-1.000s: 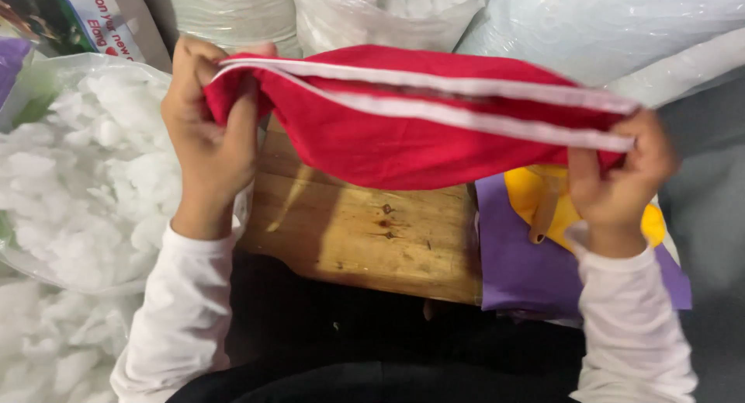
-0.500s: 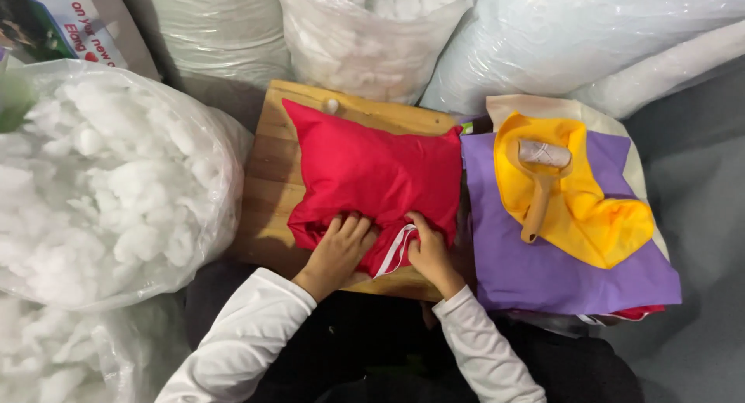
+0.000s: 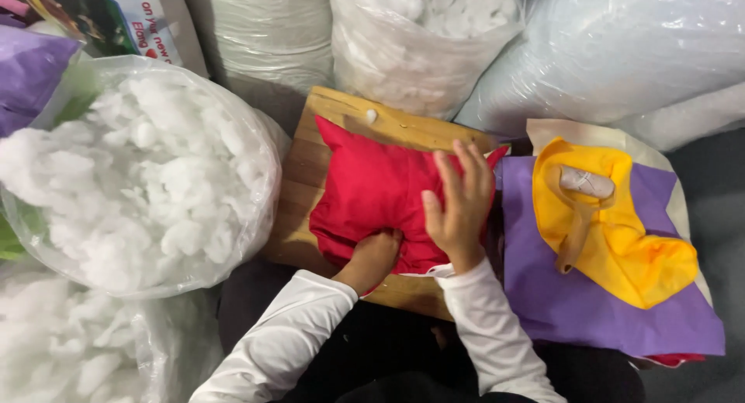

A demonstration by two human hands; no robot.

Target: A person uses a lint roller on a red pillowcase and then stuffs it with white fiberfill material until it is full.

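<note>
Red cushion cover [image 3: 372,189] is lying on a wooden board [image 3: 310,170], right in front of the person, with its open edge facing them and its far corners pointing up toward the big plastic sacks. So the long way in is basically straight away from the body.

Left hand [image 3: 374,257] is pushed into the opening at the near edge. Only the wrist and back of the hand show, fingers are buried in the fabric, so I honestly can't tell if it's closed around anything in there. Right hand [image 3: 459,203] is flat on top of the cover near its right side, fingers spread and straight, not gripping, just pressing down on the cloth.

Left hand is the one at the mouth of the cover; the right sits a bit further up and over toward the right edge.

Off to the left, close by the board, there's a clear bag of white stuffing [image 3: 140,178], mouth open. On the right, just beside the board, a yellow fabric piece [image 3: 621,248] lies on top of a purple one [image 3: 590,310]. One little tuft of fluff [image 3: 371,116] sits on the far end of the board.
</note>
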